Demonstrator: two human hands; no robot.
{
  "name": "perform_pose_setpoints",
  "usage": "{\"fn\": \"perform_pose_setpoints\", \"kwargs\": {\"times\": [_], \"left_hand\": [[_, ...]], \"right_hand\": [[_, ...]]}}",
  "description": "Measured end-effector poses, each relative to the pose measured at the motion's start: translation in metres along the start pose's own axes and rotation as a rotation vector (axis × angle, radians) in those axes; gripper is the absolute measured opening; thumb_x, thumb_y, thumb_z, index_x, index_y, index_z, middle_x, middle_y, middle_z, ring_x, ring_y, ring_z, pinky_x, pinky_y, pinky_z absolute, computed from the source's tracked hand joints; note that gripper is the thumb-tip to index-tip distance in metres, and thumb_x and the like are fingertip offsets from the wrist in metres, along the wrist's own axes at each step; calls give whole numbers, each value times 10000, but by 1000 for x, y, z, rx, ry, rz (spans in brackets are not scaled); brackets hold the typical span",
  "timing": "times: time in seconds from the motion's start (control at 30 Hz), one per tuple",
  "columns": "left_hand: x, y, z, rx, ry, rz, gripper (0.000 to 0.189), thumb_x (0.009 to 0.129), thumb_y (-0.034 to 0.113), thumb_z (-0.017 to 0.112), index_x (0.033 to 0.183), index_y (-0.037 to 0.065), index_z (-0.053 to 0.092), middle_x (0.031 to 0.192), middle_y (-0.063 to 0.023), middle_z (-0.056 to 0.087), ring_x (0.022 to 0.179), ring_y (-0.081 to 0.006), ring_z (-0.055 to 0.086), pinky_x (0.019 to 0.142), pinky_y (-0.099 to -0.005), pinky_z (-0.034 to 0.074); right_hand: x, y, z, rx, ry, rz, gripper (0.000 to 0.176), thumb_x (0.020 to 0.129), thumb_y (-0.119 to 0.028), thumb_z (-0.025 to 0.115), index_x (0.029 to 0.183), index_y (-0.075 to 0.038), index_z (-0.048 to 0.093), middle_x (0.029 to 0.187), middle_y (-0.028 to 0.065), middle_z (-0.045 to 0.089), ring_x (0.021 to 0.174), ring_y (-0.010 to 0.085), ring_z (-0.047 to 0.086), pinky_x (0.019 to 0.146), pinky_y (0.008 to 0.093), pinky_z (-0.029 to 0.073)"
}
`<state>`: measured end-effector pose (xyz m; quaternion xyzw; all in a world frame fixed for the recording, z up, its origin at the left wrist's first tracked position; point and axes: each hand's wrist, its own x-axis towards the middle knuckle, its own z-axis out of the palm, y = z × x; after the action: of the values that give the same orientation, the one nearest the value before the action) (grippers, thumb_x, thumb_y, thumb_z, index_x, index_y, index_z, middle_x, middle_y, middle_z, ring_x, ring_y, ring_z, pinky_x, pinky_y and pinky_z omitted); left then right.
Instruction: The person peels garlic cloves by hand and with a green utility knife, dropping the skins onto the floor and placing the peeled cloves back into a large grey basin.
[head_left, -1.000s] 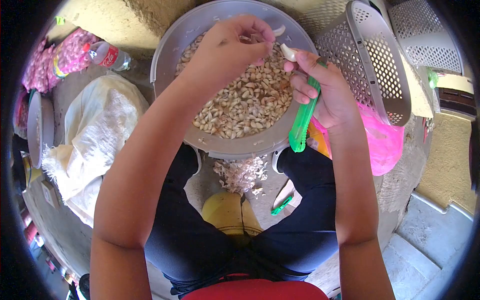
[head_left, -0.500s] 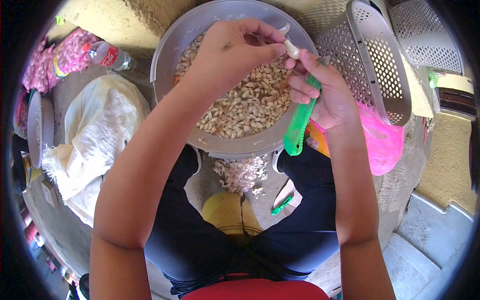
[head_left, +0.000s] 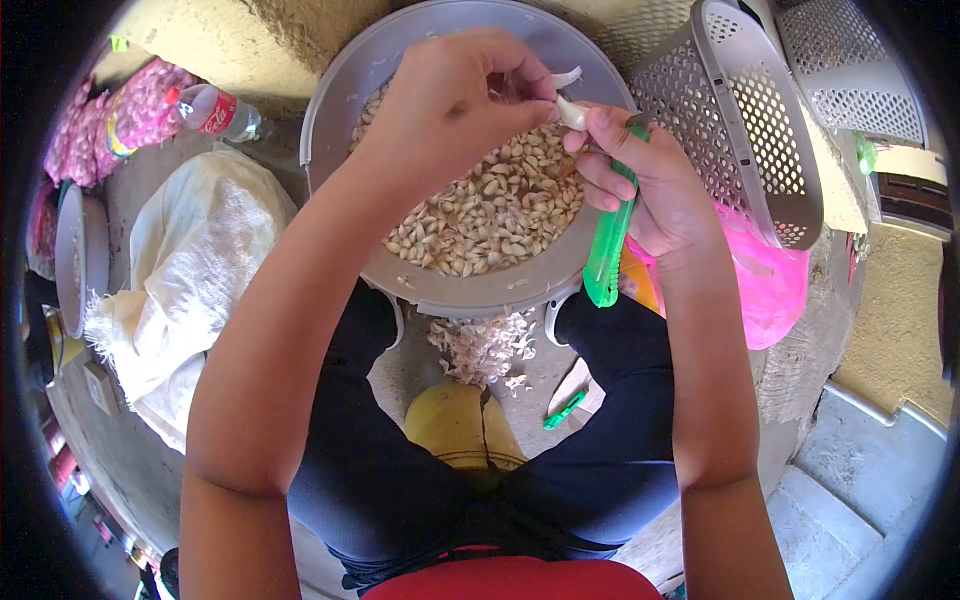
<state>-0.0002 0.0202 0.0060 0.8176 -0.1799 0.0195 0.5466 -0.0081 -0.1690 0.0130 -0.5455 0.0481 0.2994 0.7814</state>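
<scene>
Above the far right rim of the grey basin (head_left: 330, 110), which is holding loose cloves (head_left: 490, 210), the left hand (head_left: 450, 100) is pinching a garlic clove (head_left: 572, 113). The right hand (head_left: 650, 185) is gripping a green knife (head_left: 608, 250) while its thumb is pressing that clove.

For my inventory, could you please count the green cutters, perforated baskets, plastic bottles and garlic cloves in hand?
green cutter: 2, one in the right hand, one on the floor
perforated basket: 2
plastic bottle: 1
garlic clove held between the left hand and the right: 1
Total: 6
</scene>
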Motion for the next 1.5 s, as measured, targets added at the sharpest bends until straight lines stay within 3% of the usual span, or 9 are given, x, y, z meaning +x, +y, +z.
{"fn": "perform_pose_setpoints", "kwargs": {"times": [0.17, 0.37, 0.47, 0.77, 0.97, 1.17, 1.27, 1.37, 1.5], "left_hand": [[-1, 3, -1, -42, -76, -59, 98, 735, 46, 633, 808, 5, 582, 758, -1, 561, 725, -58, 532, 678, -207, 455], [0, 0, 4, -80, -23, -102, 99, 747, 63, 627, 815, 10, 577, 739, 9, 559, 695, -47, 520, 649, -198, 449], [0, 1, 5, -51, 21, -53, 102, 743, 66, 629, 815, 12, 580, 730, 11, 556, 674, -38, 509, 625, -191, 439], [-2, 2, 12, -168, 5, -172, 100, 729, 93, 641, 777, 20, 592, 662, 47, 516, 623, -19, 461, 561, -171, 378], [-4, -2, 16, -240, -136, -191, 85, 740, 95, 617, 763, 23, 579, 662, 52, 505, 626, -16, 442, 564, -176, 364], [-2, -11, 16, -201, -58, -209, 91, 748, 72, 588, 802, 15, 541, 699, 22, 518, 649, -47, 487, 591, -188, 390], [-1, -13, 9, -195, -12, -252, 106, 752, 63, 582, 823, 9, 526, 707, -3, 525, 657, -68, 509, 595, -198, 405], [0, -20, 6, -189, -41, -224, 117, 757, 74, 590, 828, 11, 522, 702, -13, 525, 642, -71, 508, 584, -203, 407], [-2, -18, 10, -154, -55, -212, 147, 756, 84, 610, 843, 8, 520, 708, -23, 536, 623, -68, 502, 567, -203, 404]], "right_hand": [[1, 1, -4, -53, -41, 37, 270, 821, -243, 581, 967, -18, 551, 758, -2, 547, 454, 19, 349, 425, 178, 275], [2, 3, -2, -14, -24, 11, 233, 824, -236, 576, 916, -24, 549, 753, 4, 544, 457, 22, 353, 425, 175, 286], [2, 1, 2, 76, -34, -6, 213, 825, -234, 573, 892, -35, 539, 771, 14, 547, 461, 29, 359, 431, 181, 307], [8, 10, 0, 416, -33, 0, 139, 839, -205, 554, 891, -78, 533, 779, 15, 529, 461, 39, 362, 438, 188, 329], [9, 10, -1, 599, -42, 1, 165, 831, -247, 570, 874, -90, 540, 781, 15, 504, 450, 39, 353, 438, 184, 325], [8, 6, 0, 340, 152, 27, 243, 790, -288, 619, 888, -74, 558, 693, -8, 484, 437, 35, 343, 425, 190, 310], [7, 1, -7, -238, 192, 44, 244, 774, -246, 630, 907, -53, 564, 660, -17, 478, 432, 33, 335, 417, 192, 303], [0, -19, -14, -495, 269, -60, 180, 779, -180, 607, 889, -45, 562, 685, -4, 516, 442, 37, 341, 415, 188, 303], [1, -59, -91, 333, 39, -285, 200, 825, -137, 527, 953, 16, 537, 755, 50, 570, 462, 47, 349, 427, 180, 319]]}}
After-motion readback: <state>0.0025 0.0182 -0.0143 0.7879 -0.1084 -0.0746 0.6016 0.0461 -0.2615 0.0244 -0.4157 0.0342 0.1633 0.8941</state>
